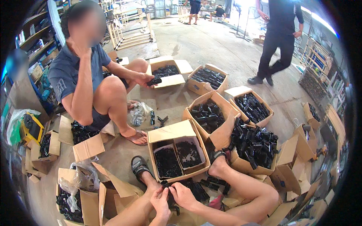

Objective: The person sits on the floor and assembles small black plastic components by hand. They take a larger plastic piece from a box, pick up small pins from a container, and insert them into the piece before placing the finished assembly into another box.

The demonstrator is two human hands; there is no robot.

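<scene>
Between my knees, my left hand (161,200) pinches a short black tubular fitting (164,183), its round end pointing up. My right hand (183,194) meets it there, thumb and fingers pressed together against the fitting; whether a smaller piece sits between those fingertips is hidden. Just beyond my hands stands a cardboard box (177,130) split into two compartments of tiny black pieces (168,161). More black parts (197,190) lie on the floor beside my right hand. At right, a box heaped with black branched fittings (254,143) stands near my right leg.
Several open boxes of black parts (208,78) stand ahead. At the left, a co-worker (85,64) squats, holding a black part (154,81). A clear plastic bag (140,114) lies on the floor. Another person in dark clothes (279,41) stands at the far right.
</scene>
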